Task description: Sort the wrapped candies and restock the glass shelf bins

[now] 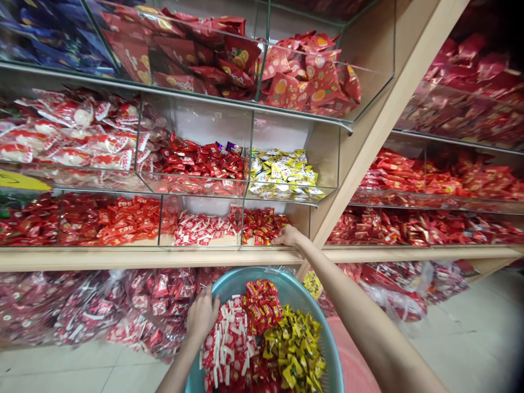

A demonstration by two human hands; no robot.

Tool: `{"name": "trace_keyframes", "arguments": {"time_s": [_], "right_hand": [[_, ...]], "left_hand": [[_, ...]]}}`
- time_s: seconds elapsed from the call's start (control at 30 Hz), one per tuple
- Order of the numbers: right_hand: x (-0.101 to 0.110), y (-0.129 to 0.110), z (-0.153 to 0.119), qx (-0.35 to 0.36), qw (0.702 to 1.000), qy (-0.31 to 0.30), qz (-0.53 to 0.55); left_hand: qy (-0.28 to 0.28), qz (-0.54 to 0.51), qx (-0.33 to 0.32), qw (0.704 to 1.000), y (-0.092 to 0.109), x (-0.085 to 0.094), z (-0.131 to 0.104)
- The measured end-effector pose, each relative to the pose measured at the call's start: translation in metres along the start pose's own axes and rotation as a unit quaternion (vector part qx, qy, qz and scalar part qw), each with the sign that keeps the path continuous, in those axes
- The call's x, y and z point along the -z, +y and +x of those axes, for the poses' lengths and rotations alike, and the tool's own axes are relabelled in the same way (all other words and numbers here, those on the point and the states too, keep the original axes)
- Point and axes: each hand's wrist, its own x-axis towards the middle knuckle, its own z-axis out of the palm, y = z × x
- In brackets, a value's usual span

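Observation:
A teal basket at bottom centre holds red-and-white candies, red candies with yellow print and yellow candies. At its left rim is my left hand, fingers curled over the edge and gripping it. My right hand reaches into the lowest shelf's right compartment, beside small red candies. Its fingers are bent down near the candies; whether anything is between them is too small to tell.
Clear-fronted shelves hold red-and-white candies, white-and-yellow candies and large red packets. A slanted wooden divider stands right. Bagged candies lie under the wooden ledge. A pink tub is behind the basket.

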Motion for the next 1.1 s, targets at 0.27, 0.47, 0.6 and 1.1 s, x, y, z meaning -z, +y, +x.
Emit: {"name": "trace_keyframes", "arguments": {"time_s": [0.27, 0.47, 0.6, 1.1], "right_hand": [[0.027, 0.0, -0.041, 0.043, 0.991, 0.13, 0.011], [-0.019, -0.011, -0.105, 0.161, 0.976, 0.091, 0.116], [-0.077, 0.002, -0.119, 0.107, 0.993, 0.009, 0.056], [-0.164, 0.002, -0.104, -0.003, 0.996, -0.075, -0.056]], "left_hand": [[0.003, 0.013, -0.014, 1.0, 0.0, -0.002, 0.0], [-0.003, 0.005, -0.006, 1.0, 0.0, -0.002, 0.0], [-0.004, 0.006, -0.008, 1.0, 0.001, -0.001, 0.0], [0.001, 0.005, -0.012, 1.0, 0.004, 0.002, -0.001]]}}
